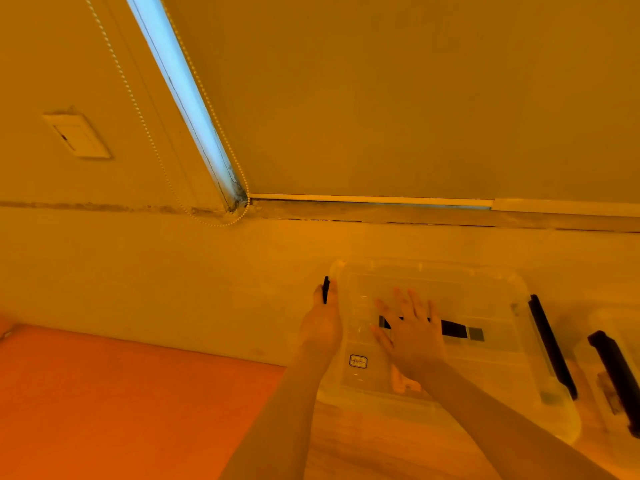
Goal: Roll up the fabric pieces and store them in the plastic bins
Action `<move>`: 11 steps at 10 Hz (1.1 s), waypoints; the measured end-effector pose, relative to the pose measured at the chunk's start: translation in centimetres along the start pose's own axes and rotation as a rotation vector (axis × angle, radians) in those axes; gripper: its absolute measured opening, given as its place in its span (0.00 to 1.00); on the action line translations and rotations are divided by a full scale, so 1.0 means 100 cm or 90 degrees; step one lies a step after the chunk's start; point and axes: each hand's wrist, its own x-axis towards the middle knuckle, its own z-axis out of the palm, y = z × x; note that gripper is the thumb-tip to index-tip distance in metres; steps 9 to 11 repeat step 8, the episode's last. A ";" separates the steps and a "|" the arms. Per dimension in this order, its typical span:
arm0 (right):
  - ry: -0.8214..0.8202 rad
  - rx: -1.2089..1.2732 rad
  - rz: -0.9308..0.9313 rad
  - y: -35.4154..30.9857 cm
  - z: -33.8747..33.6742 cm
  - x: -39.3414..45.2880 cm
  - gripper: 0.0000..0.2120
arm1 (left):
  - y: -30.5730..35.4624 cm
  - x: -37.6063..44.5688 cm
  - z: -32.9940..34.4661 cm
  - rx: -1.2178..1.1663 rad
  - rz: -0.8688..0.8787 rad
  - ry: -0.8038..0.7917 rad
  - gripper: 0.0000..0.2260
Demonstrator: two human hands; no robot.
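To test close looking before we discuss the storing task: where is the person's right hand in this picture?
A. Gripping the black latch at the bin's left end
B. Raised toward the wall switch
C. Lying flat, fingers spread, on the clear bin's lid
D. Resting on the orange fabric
C: the right hand lies with fingers spread on the clear lid, while the left hand is at the black latch.

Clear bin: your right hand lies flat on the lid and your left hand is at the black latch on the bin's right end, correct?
Not quite. In the head view the left hand grips the black latch on the left end of the clear bin. The right-end latch is untouched. The right hand does lie flat on the lid.
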 end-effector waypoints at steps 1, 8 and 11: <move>0.013 0.006 -0.018 0.000 0.001 0.000 0.42 | 0.000 -0.002 -0.002 -0.023 0.002 -0.001 0.31; 0.006 0.115 -0.006 0.004 -0.028 -0.010 0.54 | 0.007 -0.013 -0.024 -0.053 0.053 0.032 0.26; 0.006 0.115 -0.006 0.004 -0.028 -0.010 0.54 | 0.007 -0.013 -0.024 -0.053 0.053 0.032 0.26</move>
